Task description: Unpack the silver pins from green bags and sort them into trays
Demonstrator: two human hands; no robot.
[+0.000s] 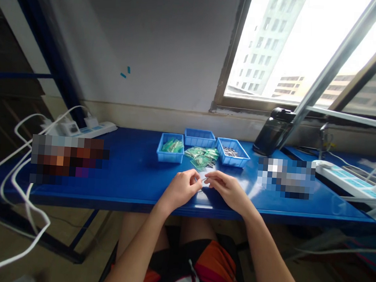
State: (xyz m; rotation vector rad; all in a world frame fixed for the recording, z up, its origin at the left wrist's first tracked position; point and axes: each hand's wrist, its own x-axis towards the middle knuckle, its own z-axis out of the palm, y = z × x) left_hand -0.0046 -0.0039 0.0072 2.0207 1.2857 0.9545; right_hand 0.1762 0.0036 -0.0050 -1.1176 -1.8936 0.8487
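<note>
My left hand (pixel 181 188) and my right hand (pixel 228 188) meet over the front of the blue table (pixel 129 175), fingertips pinched together on a small clear bag (pixel 204 180). Just beyond them lies a loose pile of small green-tinted bags (pixel 202 156). Behind that stand three blue bins: a left bin (pixel 170 148) holding green bags, an empty-looking middle bin (pixel 200 138), and a right bin (pixel 232 153) with small dark metal parts.
A white power strip (pixel 88 128) with cables lies at the back left. A black container (pixel 273 130) stands at the back right by the window, and another power strip (pixel 344 177) lies at the far right. Blurred patches cover spots left and right.
</note>
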